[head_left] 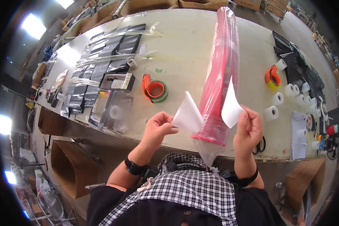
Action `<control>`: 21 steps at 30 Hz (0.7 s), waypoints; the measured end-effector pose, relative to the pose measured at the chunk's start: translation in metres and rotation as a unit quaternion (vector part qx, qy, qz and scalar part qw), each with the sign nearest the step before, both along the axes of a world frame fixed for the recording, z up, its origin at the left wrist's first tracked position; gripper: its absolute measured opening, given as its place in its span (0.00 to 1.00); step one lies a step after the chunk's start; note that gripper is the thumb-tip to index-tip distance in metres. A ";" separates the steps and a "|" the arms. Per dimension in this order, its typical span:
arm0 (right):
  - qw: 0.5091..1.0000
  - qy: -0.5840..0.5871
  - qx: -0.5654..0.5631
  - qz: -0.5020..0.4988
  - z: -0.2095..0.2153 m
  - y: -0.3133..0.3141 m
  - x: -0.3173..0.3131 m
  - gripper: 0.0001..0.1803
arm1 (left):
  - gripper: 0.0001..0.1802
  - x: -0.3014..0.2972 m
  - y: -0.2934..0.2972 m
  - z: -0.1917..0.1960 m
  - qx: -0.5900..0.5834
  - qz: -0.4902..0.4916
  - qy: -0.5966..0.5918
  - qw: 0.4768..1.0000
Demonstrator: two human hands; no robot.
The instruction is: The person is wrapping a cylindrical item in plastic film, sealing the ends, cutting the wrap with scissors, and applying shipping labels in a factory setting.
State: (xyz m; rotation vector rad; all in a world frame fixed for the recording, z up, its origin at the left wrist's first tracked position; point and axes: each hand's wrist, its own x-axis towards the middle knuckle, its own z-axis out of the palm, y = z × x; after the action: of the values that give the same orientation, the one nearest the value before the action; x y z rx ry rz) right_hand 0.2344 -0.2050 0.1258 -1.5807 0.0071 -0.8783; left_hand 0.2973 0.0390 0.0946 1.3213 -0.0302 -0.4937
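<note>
My left hand point(159, 127) pinches the edge of a white paper sheet point(188, 114), which curls upward. Between the thumb and fingers of my right hand point(249, 131) is a second white paper sheet point(231, 108), bent and standing nearly upright. The two sheets are apart. Between and beyond them, a long red item wrapped in clear plastic point(214, 81) lies lengthwise on the pale table point(180, 49). Its wide end points toward me, and the loose plastic there hangs over the near edge. What the red item is inside the wrap, I cannot tell.
Left of the wrapped item lies an orange tape dispenser point(146, 84); another orange dispenser point(272, 76) sits at right. Several white rolls point(277, 98) stand near black plastic bags point(292, 64). More black bags point(94, 62) and an open box point(118, 80) are left. Black-handled scissors point(260, 146) lie near my right hand.
</note>
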 end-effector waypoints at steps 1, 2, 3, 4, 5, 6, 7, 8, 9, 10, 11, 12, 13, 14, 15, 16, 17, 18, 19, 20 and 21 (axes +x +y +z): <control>1.000 0.000 -0.014 -0.007 -0.001 0.002 0.001 0.08 | 0.04 0.001 0.006 -0.006 -0.015 0.027 0.042 0.999; 1.000 0.003 -0.017 -0.006 -0.002 0.004 0.002 0.08 | 0.04 0.003 0.012 -0.014 -0.030 0.054 0.086 0.994; 1.000 0.004 -0.016 -0.009 -0.004 0.006 0.003 0.08 | 0.04 0.007 0.019 -0.027 -0.033 0.055 0.090 0.994; 1.000 0.006 -0.015 -0.011 -0.006 0.010 0.003 0.08 | 0.04 0.009 0.027 -0.044 -0.021 0.078 0.115 0.990; 0.999 0.029 -0.024 -0.011 -0.007 0.014 0.004 0.09 | 0.05 0.011 0.035 -0.058 -0.009 0.102 0.140 0.985; 0.999 0.035 -0.025 -0.006 -0.008 0.021 0.006 0.09 | 0.05 0.012 0.044 -0.069 -0.010 0.107 0.146 0.983; 0.999 0.035 -0.022 0.006 -0.007 0.030 0.010 0.08 | 0.05 0.014 0.050 -0.077 0.013 0.131 0.137 0.982; 0.999 0.035 -0.019 0.019 -0.008 0.040 0.013 0.08 | 0.06 0.016 0.057 -0.089 0.036 0.155 0.128 0.979; 0.999 0.043 -0.021 0.023 -0.009 0.049 0.017 0.08 | 0.07 0.017 0.066 -0.104 0.057 0.166 0.116 0.978; 0.998 0.044 -0.034 0.032 -0.011 0.059 0.021 0.08 | 0.07 0.019 0.073 -0.114 0.057 0.169 0.125 0.976; 0.997 0.045 -0.046 0.041 -0.013 0.068 0.026 0.08 | 0.08 0.020 0.080 -0.123 0.103 0.180 0.101 0.973; 0.996 0.052 -0.047 0.045 -0.016 0.075 0.029 0.08 | 0.09 0.021 0.087 -0.132 0.148 0.189 0.077 0.968; 0.995 0.066 -0.044 0.053 -0.020 0.082 0.033 0.07 | 0.09 0.022 0.089 -0.133 0.145 0.203 0.093 0.964; 0.994 0.080 -0.041 0.061 -0.025 0.087 0.037 0.07 | 0.09 0.024 0.094 -0.138 0.145 0.204 0.099 0.963; 0.993 0.083 -0.030 0.079 -0.030 0.092 0.041 0.07 | 0.08 0.025 0.100 -0.146 0.214 0.184 0.038 0.959; 0.992 0.089 -0.030 0.080 -0.033 0.097 0.043 0.07 | 0.08 0.026 0.102 -0.147 0.281 0.161 -0.023 0.946; 0.991 0.101 -0.010 0.086 -0.036 0.103 0.045 0.07 | 0.08 0.026 0.104 -0.147 0.281 0.160 -0.018 0.946; 0.989 0.113 0.010 0.092 -0.038 0.108 0.047 0.07 | 0.07 0.026 0.104 -0.146 0.307 0.166 -0.062 0.935; 0.989 0.117 0.009 0.091 -0.040 0.111 0.047 0.07 | 0.07 0.027 0.103 -0.140 0.333 0.171 -0.106 0.921; 0.985 0.141 0.019 0.101 -0.042 0.115 0.047 0.08 | 0.07 0.029 0.103 -0.137 0.332 0.169 -0.103 0.922; 0.980 0.164 0.030 0.110 -0.044 0.118 0.047 0.08 | 0.07 0.032 0.103 -0.133 0.385 0.167 -0.161 0.893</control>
State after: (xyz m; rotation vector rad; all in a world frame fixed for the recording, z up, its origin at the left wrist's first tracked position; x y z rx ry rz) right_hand 0.2818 -0.0867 0.0816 -1.6185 0.0909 -0.4351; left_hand 0.3289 0.1424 -0.0389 2.1318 0.1302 0.0414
